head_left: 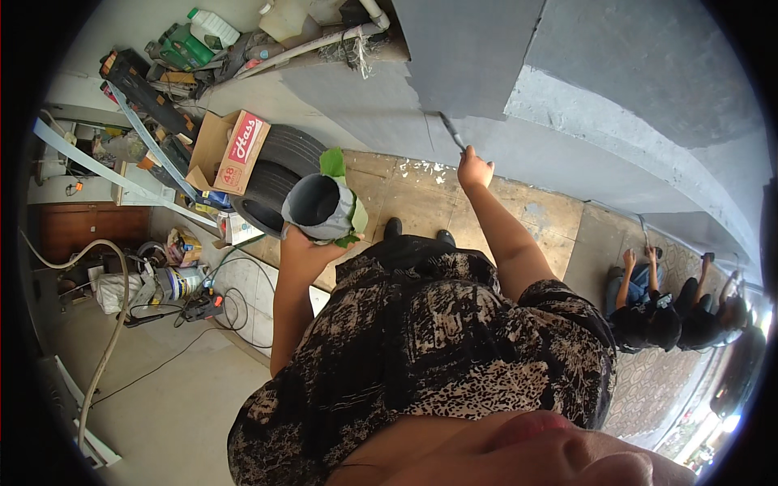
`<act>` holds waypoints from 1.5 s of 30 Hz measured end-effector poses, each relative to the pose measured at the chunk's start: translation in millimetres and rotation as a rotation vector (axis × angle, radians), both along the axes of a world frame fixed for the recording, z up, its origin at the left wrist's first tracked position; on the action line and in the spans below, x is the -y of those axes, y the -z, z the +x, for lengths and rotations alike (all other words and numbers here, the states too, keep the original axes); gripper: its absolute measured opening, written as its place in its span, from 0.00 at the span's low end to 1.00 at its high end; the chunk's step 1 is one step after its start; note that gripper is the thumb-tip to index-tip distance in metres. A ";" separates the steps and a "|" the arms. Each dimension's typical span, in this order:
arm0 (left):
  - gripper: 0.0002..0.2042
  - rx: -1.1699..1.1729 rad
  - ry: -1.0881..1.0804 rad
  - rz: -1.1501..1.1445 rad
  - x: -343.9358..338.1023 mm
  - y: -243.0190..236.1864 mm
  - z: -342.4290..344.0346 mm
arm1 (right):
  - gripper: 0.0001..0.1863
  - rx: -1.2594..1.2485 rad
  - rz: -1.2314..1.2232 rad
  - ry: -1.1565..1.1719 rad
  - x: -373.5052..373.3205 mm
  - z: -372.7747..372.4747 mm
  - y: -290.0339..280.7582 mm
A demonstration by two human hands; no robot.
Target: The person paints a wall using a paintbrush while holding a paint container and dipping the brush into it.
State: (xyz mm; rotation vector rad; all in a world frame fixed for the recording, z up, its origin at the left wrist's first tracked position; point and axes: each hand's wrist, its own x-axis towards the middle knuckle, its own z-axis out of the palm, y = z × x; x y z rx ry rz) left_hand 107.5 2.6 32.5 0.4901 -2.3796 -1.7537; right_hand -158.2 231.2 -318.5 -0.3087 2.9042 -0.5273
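My left hand is wrapped round a round paint container, its outside smeared grey and its inside dark grey. Green leaf-like pieces stick out along its side. Further right, my outstretched right hand grips a paintbrush by the handle. The brush's tip meets the wall near its lower edge, where a paler grey stretch lies beside a darker painted area. How much paint is in the container is hard to tell.
Black tyres and an open cardboard box stand left of the container. Bottles and pipes crowd a recess above. A hose and cables trail at left. Other people work along the wall at right.
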 end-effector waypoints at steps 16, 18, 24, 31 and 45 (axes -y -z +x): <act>0.37 0.040 0.031 -0.028 -48.8 20.5 -26.1 | 0.12 -0.005 -0.015 0.031 -48.9 -3.7 -7.2; 0.37 0.042 0.042 -0.084 -50.7 14.3 -29.7 | 0.11 -0.016 -0.040 0.296 -53.5 -9.2 -5.0; 0.38 0.050 0.046 -0.094 -47.4 21.3 -29.1 | 0.12 0.006 -0.038 0.358 -77.9 20.7 0.9; 0.37 0.054 0.095 -0.093 -53.0 7.8 -38.0 | 0.12 -0.086 -0.049 0.240 -59.0 1.3 0.6; 0.36 -0.010 0.116 -0.121 -43.9 18.3 -34.1 | 0.13 -0.102 -0.102 0.193 -55.9 17.7 -6.1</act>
